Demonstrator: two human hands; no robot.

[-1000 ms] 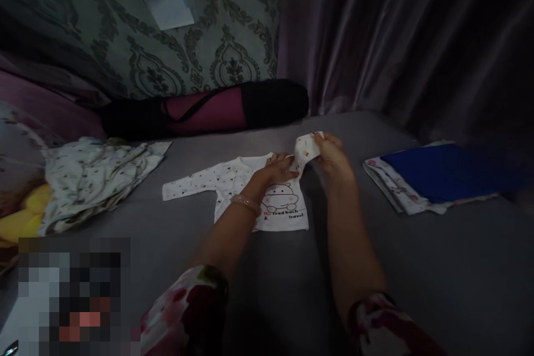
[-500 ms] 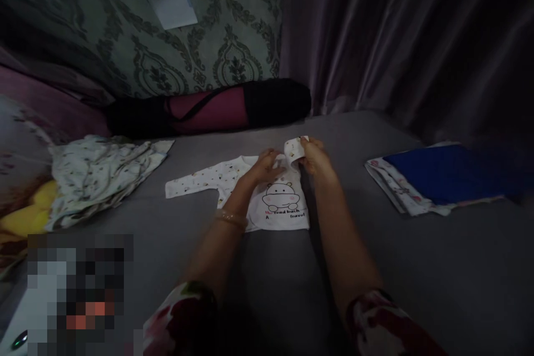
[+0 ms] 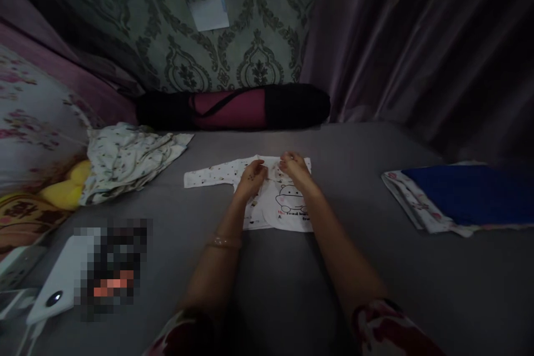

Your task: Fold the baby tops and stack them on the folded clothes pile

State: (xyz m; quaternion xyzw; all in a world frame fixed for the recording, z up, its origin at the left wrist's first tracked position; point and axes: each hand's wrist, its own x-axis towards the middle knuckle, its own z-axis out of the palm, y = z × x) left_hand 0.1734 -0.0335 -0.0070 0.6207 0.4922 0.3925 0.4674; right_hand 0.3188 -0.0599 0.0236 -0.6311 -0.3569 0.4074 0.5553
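A small white baby shirt lies flat on the grey bed, with a hippo drawing and lettering on its front. One printed sleeve stretches out to the left; the right sleeve is turned in across the chest, partly covered by my hands. My left hand rests on the middle of the shirt, its fingers loosely curved and apart. Up near the shirt's right shoulder, my right hand has its fingers closed on the fabric of the folded-in sleeve. Its fingertips are partly hidden.
Crumpled printed cloth lies at left beside a yellow cushion. A white device with a cable sits front left, near a blurred patch. Folded clothes with a blue piece are at right. A black-and-pink long bag lies along the wall.
My right hand has brought the right sleeve inward and down over the shirt's chest. My left hand has drawn back slightly toward the shirt's middle. The view has shifted left.
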